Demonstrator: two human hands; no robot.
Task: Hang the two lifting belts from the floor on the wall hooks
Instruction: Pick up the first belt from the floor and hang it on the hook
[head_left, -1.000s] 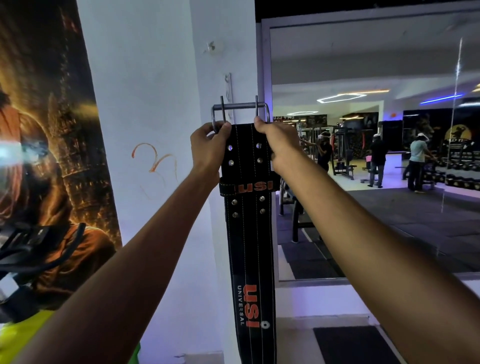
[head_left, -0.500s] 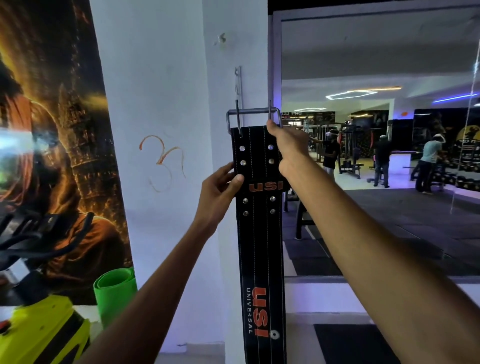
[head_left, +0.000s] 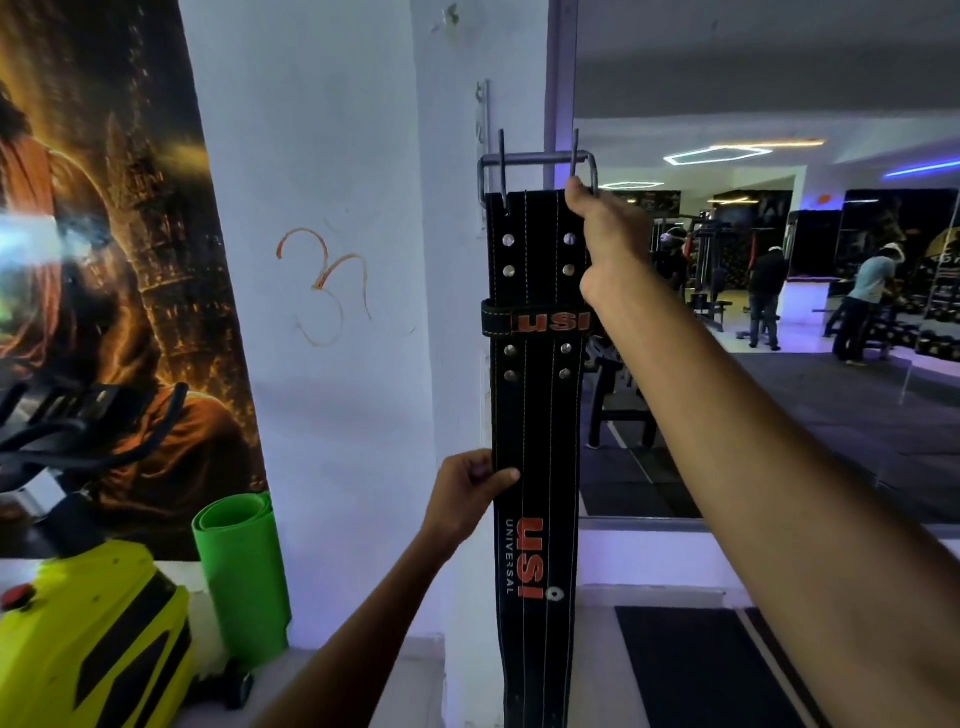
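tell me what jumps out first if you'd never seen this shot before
The long black lifting belt hangs down the middle of the view against the white pillar, its metal buckle at the top. The right hand grips the belt's upper right edge just under the buckle, and the left hand pinches its left edge lower down. At far left a glowing orange poster covers the wall, with a rolled green mat below it.

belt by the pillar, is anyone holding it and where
Yes: the right hand grips the black lifting belt at its buckle end, the left hand pinches its left edge lower down.
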